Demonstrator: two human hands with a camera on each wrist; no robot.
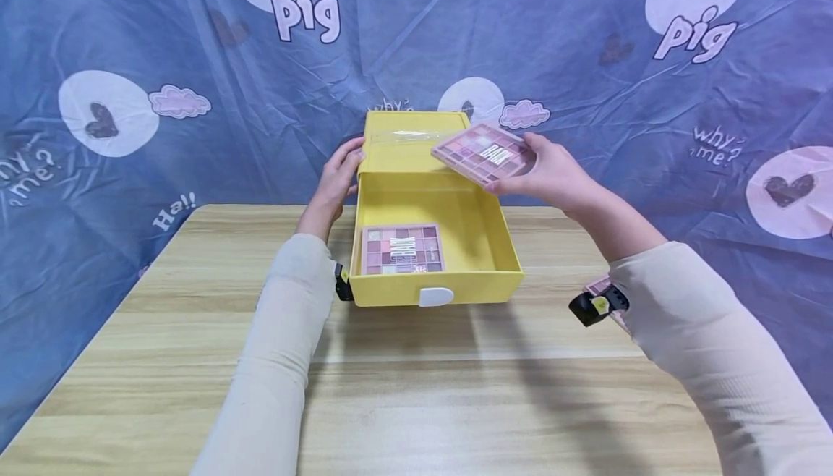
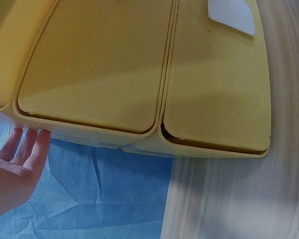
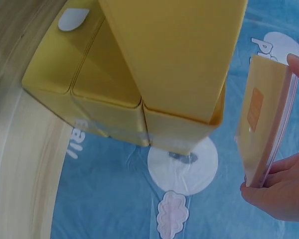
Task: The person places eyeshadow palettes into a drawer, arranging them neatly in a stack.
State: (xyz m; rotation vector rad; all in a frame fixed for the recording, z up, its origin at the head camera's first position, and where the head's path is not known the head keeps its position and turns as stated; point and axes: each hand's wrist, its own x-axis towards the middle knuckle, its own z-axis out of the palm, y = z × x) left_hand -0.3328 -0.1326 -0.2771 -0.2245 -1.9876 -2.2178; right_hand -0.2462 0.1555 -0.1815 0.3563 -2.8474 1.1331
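Note:
A yellow drawer unit point(image 1: 397, 156) stands on the table with its top drawer point(image 1: 478, 289) pulled out. Inside that drawer, at the left, lies an eyeshadow palette point(image 1: 401, 248) with a pink-toned grid of pans. My right hand point(image 1: 556, 172) pinches another eyeshadow palette point(image 1: 478, 154) by its right edge, tilted above the drawer's back right. In the right wrist view the held palette point(image 3: 261, 114) shows its plain underside, apart from the unit. My left hand point(image 1: 336, 179) rests against the unit's left side. The left wrist view shows its straight fingers point(image 2: 37, 152) at the yellow wall.
On the wooden table point(image 1: 416, 404) at the right lies one more palette point(image 1: 597, 286), mostly hidden behind the right wrist camera point(image 1: 595, 306). Two lower drawers point(image 2: 99, 74) are pushed in. A blue patterned cloth point(image 1: 416, 42) hangs behind the table.

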